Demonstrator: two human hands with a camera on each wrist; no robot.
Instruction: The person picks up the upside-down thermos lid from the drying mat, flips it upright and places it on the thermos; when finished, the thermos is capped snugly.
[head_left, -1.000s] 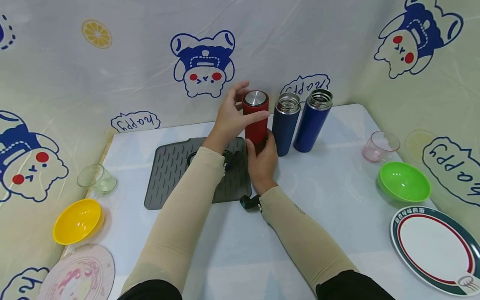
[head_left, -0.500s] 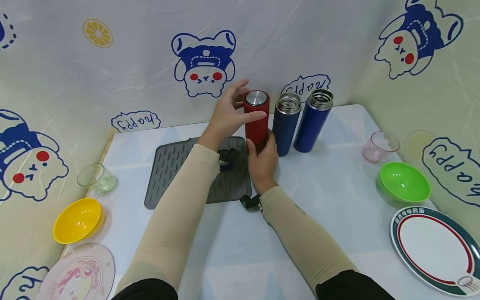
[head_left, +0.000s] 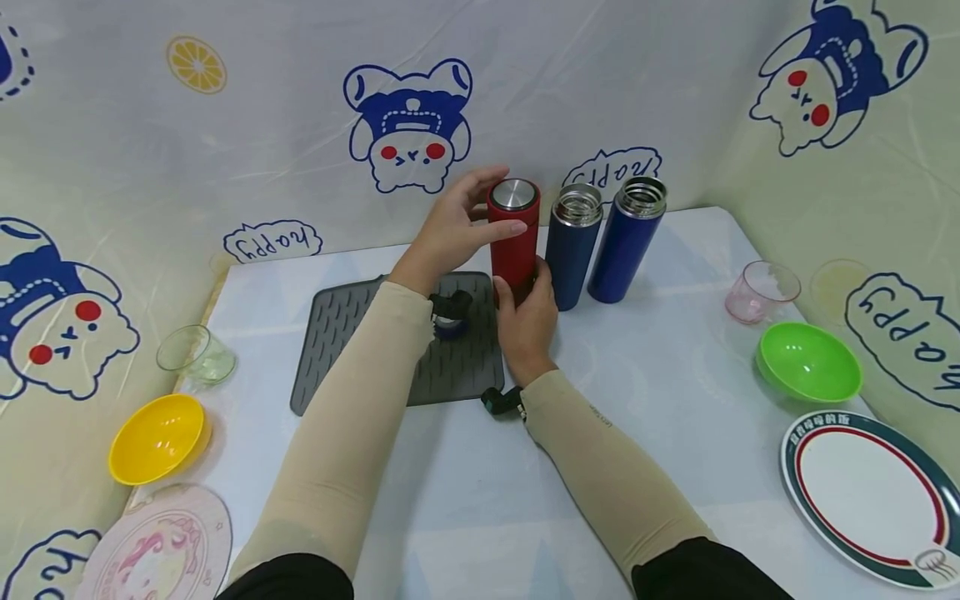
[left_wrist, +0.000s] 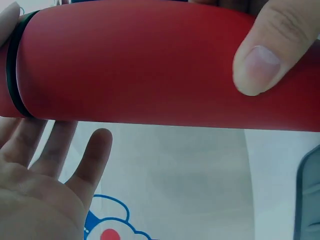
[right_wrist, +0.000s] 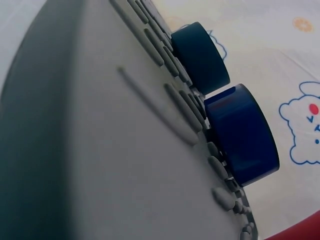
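Both hands hold the red vacuum flask (head_left: 514, 258), upright at the far middle of the white table (head_left: 480, 500), just right of the grey ribbed drying mat (head_left: 330, 358). The left hand (head_left: 450, 229) has the steel-topped cap (head_left: 514, 195) between thumb and fingers, the thumb across its near side; the right hand (head_left: 528, 329) is wrapped round the lower body, hiding the base, so I cannot tell whether it touches the table. Just to the right stand a slate-blue flask (head_left: 571, 262) and a royal-blue flask (head_left: 624, 250), both with open steel necks. A teal cap (right_wrist: 200, 60) and a dark blue cap (right_wrist: 242, 135) rest side by side on the mat. Far to near, the right side has a pink glass (head_left: 750, 300), green bowl (head_left: 810, 367) and green-rimmed plate (head_left: 870, 500); the left, a clear glass (head_left: 198, 358), yellow bowl (head_left: 159, 442) and pink plate (head_left: 161, 542)
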